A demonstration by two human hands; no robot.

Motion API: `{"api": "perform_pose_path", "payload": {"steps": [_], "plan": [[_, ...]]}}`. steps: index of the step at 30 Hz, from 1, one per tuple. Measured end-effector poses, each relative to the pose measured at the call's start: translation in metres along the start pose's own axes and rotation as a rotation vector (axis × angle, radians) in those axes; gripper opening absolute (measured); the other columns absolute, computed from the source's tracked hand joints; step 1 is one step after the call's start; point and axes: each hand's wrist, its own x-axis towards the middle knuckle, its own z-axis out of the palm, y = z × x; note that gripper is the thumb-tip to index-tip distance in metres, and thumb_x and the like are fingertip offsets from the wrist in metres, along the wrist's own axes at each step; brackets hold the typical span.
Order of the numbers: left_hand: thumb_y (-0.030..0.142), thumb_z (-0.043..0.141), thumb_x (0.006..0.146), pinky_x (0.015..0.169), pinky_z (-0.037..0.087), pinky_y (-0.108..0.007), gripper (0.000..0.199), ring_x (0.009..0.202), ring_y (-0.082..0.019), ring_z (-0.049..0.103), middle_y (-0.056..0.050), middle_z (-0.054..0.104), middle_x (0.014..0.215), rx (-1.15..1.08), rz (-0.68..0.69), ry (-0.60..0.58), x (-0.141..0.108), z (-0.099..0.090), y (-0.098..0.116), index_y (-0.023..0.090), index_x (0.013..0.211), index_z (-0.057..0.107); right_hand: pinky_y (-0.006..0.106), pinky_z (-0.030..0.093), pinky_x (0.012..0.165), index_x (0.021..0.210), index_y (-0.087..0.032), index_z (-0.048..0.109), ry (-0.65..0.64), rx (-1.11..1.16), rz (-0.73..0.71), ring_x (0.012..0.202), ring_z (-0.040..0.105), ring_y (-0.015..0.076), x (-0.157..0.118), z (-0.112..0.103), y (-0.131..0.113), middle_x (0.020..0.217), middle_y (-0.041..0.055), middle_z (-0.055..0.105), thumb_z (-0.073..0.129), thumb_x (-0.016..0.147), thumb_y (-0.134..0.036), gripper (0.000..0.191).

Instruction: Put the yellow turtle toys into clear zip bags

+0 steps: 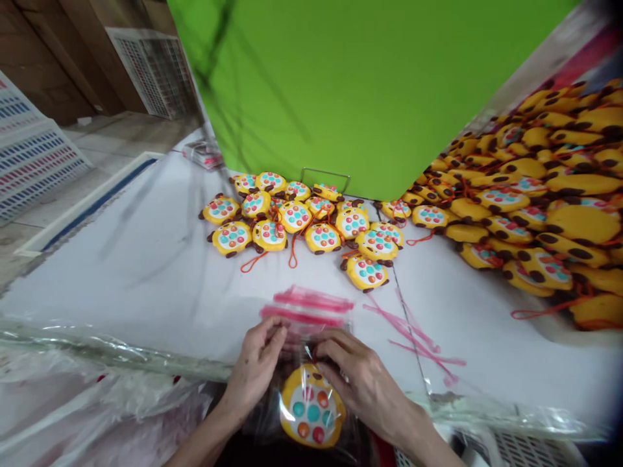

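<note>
Yellow animal-shaped toy (314, 408), red, orange and teal buttons facing up, sits in a clear bag (353, 431) between and just below the two grips, over the near edge of the counter (160, 279). Face end points away from the wearer toward the bag's mouth; long axis runs front to back, close to straight. Left hand (260, 350) comes in from lower left, wrist nearly straight, thumb and forefinger brought together in a light pinch on film at the left of the mouth. Right hand (357, 366) enters from lower right, back of hand up, knuckles bent, thumb tucked under; its grip is closed on film at the mouth's right side. Whether it has the toy's cord too, cannot tell. Just beyond both grips: pink-banded bags (311, 308), bands running crosswise, blurred. Thin pink strips (418, 344) lie loose to the right of the right grip. Farther out, ahead of the hands, a loose cluster of like toys (294, 217), mostly buttons up, orange cords trailing; behind it a green panel (370, 84) and wire stand (325, 172). Well off to the right, a deep heap of the same toys (535, 188), lying every way. Far left, past the counter edge, white crates (39, 149).
</note>
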Motion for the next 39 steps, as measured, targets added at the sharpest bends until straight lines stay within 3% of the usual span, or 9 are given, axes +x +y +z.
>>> {"api": "perform_pose_path", "payload": {"steps": [6,15,20,24,27,30,34,37,39], "plan": [[0.037,0.051,0.083,0.071,0.05,-0.031,0.028,0.076,-0.021,0.064,-0.008,0.069,0.083,0.079,-0.046,-0.066,-0.004,-0.006,0.001,0.013,0.092,0.064,0.027,0.047,0.063,0.088,-0.018,0.058,-0.018,-0.14,0.067,0.067,0.06,0.0172,0.008,0.01,-0.001,0.075,0.0038,0.064,0.044,0.09,-0.019,0.014],[0.028,0.045,0.086,0.066,0.044,-0.024,0.027,0.073,-0.017,0.057,-0.003,0.066,0.075,0.193,0.088,-0.086,-0.005,-0.002,0.005,0.015,0.089,0.068,0.027,0.047,0.066,0.096,-0.017,0.059,0.091,-0.244,-0.007,0.077,0.061,0.0186,0.029,0.023,-0.012,0.084,0.0057,0.063,0.046,0.088,-0.011,0.016],[0.02,0.043,0.084,0.065,0.042,-0.025,0.025,0.07,-0.018,0.056,-0.003,0.065,0.073,0.365,0.115,-0.079,-0.007,0.003,0.013,0.014,0.085,0.067,0.026,0.042,0.054,0.078,-0.017,0.057,0.109,-0.38,-0.048,0.065,0.059,0.0179,0.036,0.032,-0.016,0.075,0.0031,0.063,0.053,0.08,-0.006,0.012],[0.021,0.042,0.084,0.067,0.042,-0.026,0.023,0.071,-0.019,0.059,-0.004,0.065,0.073,0.474,0.153,-0.056,-0.009,0.005,0.014,0.016,0.082,0.064,0.023,0.041,0.053,0.074,-0.018,0.058,0.206,-0.287,0.023,0.059,0.059,0.0149,0.038,0.026,-0.012,0.069,0.0014,0.063,0.051,0.081,-0.011,0.012],[0.028,0.042,0.085,0.068,0.046,-0.027,0.021,0.073,-0.02,0.062,-0.005,0.067,0.077,0.391,0.105,-0.066,-0.01,0.0,0.008,0.018,0.084,0.059,0.022,0.043,0.057,0.077,-0.018,0.06,0.34,-0.16,0.177,0.059,0.06,0.0133,0.021,0.005,0.013,0.069,0.0013,0.065,0.047,0.082,-0.017,0.014],[0.033,0.044,0.084,0.064,0.048,-0.027,0.019,0.071,-0.02,0.063,-0.005,0.067,0.075,0.308,0.056,-0.045,-0.008,-0.008,0.0,0.018,0.08,0.055,0.025,0.044,0.058,0.079,-0.019,0.062,0.443,-0.247,0.479,0.058,0.061,0.0161,-0.022,-0.025,0.058,0.068,0.0024,0.066,0.046,0.081,-0.028,0.019],[0.035,0.047,0.082,0.062,0.05,-0.028,0.018,0.07,-0.02,0.064,-0.005,0.068,0.075,0.232,0.016,-0.068,-0.005,-0.015,-0.006,0.019,0.08,0.053,0.03,0.042,0.054,0.077,-0.023,0.062,0.34,-0.514,0.87,0.065,0.064,0.0237,-0.09,-0.055,0.106,0.069,0.0031,0.067,0.044,0.08,-0.038,0.024],[0.037,0.051,0.081,0.062,0.051,-0.029,0.019,0.073,-0.021,0.065,-0.006,0.069,0.079,0.148,-0.056,-0.092,-0.004,-0.015,-0.006,0.018,0.081,0.052,0.031,0.041,0.052,0.074,-0.024,0.061,0.183,-0.552,0.933,0.062,0.063,0.0247,-0.119,-0.062,0.106,0.07,0.0032,0.066,0.046,0.079,-0.044,0.026],[0.038,0.053,0.08,0.063,0.051,-0.03,0.02,0.074,-0.021,0.066,-0.007,0.069,0.082,0.1,-0.09,-0.102,-0.004,-0.015,-0.005,0.018,0.083,0.051,0.031,0.042,0.053,0.083,-0.024,0.062,0.229,-0.533,0.854,0.06,0.062,0.0216,-0.122,-0.064,0.09,0.085,0.0051,0.066,0.048,0.077,-0.047,0.027]]}}
